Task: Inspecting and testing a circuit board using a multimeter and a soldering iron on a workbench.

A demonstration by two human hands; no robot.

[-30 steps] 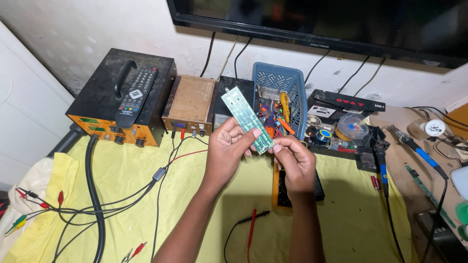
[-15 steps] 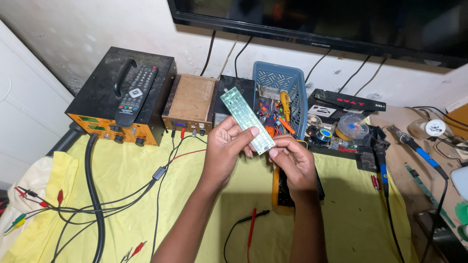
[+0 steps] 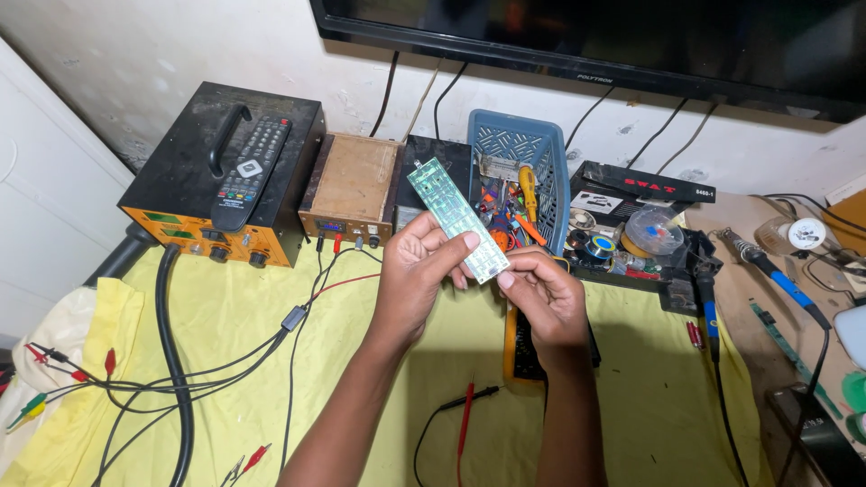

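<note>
Green circuit board pinched between left hand and right hand fingers.

Both hands hold a long green circuit board up over the surface, which is covered in yellow cloth. The left hand grips the board along its side; the right hand pinches the lower end — the board tilts up and away to the left. Behind it stands a blue basket full of small tools. A black remote lies on the orange-fronted box, with red and black leads trailing below.
</note>
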